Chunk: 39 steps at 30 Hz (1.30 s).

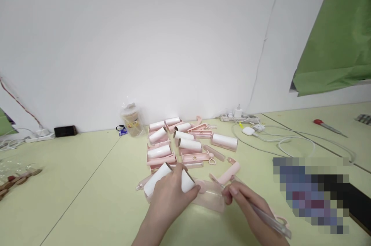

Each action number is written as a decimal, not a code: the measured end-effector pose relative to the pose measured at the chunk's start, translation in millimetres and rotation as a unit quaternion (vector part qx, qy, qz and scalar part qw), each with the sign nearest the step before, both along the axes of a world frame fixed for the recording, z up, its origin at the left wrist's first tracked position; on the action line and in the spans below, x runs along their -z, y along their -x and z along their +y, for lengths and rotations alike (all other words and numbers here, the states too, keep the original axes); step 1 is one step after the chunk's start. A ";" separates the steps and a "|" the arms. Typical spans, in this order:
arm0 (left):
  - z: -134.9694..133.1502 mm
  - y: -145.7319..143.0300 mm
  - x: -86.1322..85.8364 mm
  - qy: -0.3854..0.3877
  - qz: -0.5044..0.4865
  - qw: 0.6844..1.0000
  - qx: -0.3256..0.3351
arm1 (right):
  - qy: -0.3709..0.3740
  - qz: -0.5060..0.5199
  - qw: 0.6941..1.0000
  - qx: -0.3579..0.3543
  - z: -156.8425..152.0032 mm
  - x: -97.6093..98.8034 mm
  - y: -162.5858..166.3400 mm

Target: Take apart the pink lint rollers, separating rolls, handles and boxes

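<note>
My left hand (172, 190) is closed around a white paper roll (188, 181), with the thumb at its right side. Beside it, partly under the fingers, lies a second white roll (156, 180). My right hand (246, 197) is closed on a long clear plastic handle (271, 219) that slants back along the wrist. Just beyond its fingertips is a pink roller holder (228, 173); whether they touch it I cannot tell. A translucent curved cover (210, 197) lies between my hands. Part of a pink loop (281, 221) shows behind the right wrist.
Several white rolls (189, 144) and pink holders (195, 157) are heaped ahead on the table (87, 199). A bagged cup (131, 120) stands by the wall. Cables, a power strip (226, 117) and a red screwdriver (329, 127) lie right; a dark phone (65, 131) left.
</note>
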State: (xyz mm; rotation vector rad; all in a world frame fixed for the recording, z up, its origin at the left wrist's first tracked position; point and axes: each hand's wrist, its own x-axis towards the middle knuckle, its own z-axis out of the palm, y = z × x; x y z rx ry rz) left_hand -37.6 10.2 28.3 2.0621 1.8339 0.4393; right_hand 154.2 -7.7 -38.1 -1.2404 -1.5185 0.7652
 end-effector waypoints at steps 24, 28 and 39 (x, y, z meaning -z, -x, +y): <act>41.7 -55.8 46.3 -0.121 -0.460 0.874 0.103 | -0.141 0.066 0.987 -0.032 55.1 -38.0 25.2; 40.6 -56.6 45.1 -0.115 -0.478 0.865 0.103 | -0.196 0.006 0.979 -0.048 54.2 -41.3 29.5; 37.6 -45.6 32.4 -0.213 -0.537 0.816 0.032 | 0.027 -0.043 0.987 -0.155 45.7 -22.9 23.6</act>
